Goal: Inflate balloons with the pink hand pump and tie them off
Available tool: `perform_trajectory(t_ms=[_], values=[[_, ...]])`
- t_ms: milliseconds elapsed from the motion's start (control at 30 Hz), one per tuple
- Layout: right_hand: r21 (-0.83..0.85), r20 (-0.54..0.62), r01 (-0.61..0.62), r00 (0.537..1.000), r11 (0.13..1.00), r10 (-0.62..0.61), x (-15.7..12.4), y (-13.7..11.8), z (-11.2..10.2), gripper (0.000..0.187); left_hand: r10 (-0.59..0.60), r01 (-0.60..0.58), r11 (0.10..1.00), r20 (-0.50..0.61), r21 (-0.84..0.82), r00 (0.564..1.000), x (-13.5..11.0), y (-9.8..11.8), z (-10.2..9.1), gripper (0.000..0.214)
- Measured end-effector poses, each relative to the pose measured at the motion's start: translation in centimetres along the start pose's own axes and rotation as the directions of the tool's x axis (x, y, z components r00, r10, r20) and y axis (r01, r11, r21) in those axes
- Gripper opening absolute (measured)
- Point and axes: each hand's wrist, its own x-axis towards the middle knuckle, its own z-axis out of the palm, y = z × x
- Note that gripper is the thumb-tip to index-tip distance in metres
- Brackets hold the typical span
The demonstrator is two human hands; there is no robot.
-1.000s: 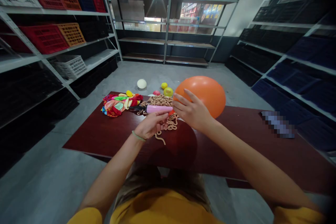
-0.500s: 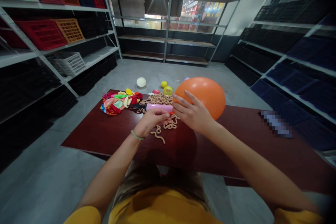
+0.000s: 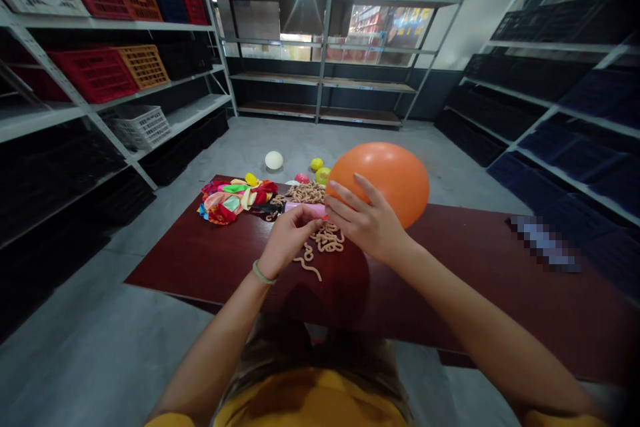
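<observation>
1. Balloon (image 3: 393,177), fat and orange, there just right of the frame's centre, up over the dark red table (image 3: 450,273).
2. Right hand (image 3: 367,219) on it: fingers splayed across its lower left side, one lifted higher than the rest. The thumb is out of sight, so whether this hand grips, I cannot tell.
3. Left hand (image 3: 287,240) close by, almost meeting the right: thumb and forefinger together at the balloon's narrow end, apparently pinching the neck (image 3: 325,217).
4. Just behind those fingertips, a pink tube (image 3: 303,208) with a black end towards frame left, probably a pump. Whether the neck sits on it, no telling.
5. How far along? Filling looks well advanced, perhaps complete: the skin is taut and glossy. The neck seems the unsettled part; no knot shows, though fingers could cover one.
6. Left of centre, bright limp pieces (image 3: 227,201), likely airless balloons; beside them, tan curly strands (image 3: 306,193) near mid-frame.
7. Past the table's far edge, small rounded balls (image 3: 274,160) in white, yellow and pink, seemingly finished balloons.
</observation>
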Motion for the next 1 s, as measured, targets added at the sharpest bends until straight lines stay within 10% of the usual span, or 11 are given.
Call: perform_trajectory(t_ms=[267, 400, 667, 1000], values=[[0.02, -0.056, -0.054, 0.997, 0.998, 0.055, -1.6, 0.3, 0.5, 0.05, -0.018, -0.015, 0.991, -0.247, -0.133, 0.969, 0.8, -1.2, -1.7, 0.023], [0.173, 0.026, -0.332, 0.943, 0.927, 0.332, -5.2, -2.1, 3.9, 0.023, -0.049, -0.042, 0.961, -0.316, -0.274, 0.947, 1.2, -2.5, -2.8, 0.025], [0.358, 0.245, -0.515, 0.857, 0.779, 0.453, -7.1, -6.7, 10.9, 0.022, -0.147, -0.013, 0.895, -0.324, -0.445, 0.934, 1.0, -4.0, -2.3, 0.032], [0.596, 0.227, -0.591, 0.773, 0.543, 0.593, -6.8, -5.1, 9.0, 0.015, -0.164, 0.017, 0.903, -0.307, -0.43, 0.937, 1.0, -4.5, -2.3, 0.034]])
